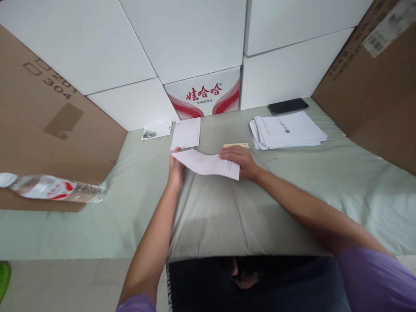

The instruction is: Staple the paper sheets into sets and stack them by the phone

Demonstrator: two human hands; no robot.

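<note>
While both hands pinch it at frame centre, the paper sheet point(208, 164) bows.
Left hand point(176, 171) grips its left edge, right hand point(238, 160) its right; light, floppy, crease-prone, best held at opposite edges.

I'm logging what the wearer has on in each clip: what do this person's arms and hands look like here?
Both forearms are bare. Short purple sleeves show at the lower edge of the picture, one on each upper arm. The left hand and right hand wear no gloves; no rings, watch or bracelets can be seen on the wrists or fingers.
</note>
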